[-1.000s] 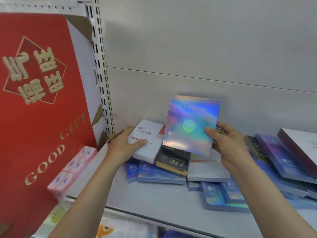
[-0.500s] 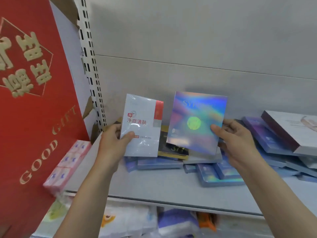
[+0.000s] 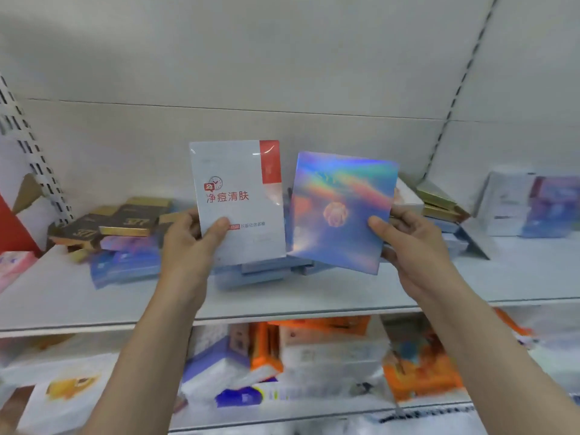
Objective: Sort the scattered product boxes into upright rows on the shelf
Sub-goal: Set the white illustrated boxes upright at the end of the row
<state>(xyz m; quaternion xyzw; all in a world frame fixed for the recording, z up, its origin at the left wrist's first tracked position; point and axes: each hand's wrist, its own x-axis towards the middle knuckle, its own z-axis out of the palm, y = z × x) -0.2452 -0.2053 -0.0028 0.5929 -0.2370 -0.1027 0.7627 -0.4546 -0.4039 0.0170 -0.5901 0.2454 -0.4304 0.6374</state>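
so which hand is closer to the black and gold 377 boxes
Left. The left hand is just right of the 377 boxes; the right hand is farther right, beyond both held boxes.

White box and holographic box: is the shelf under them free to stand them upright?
No. Flat blue boxes lie piled on the shelf right beneath the white box in the left hand and the holographic box in the right hand.
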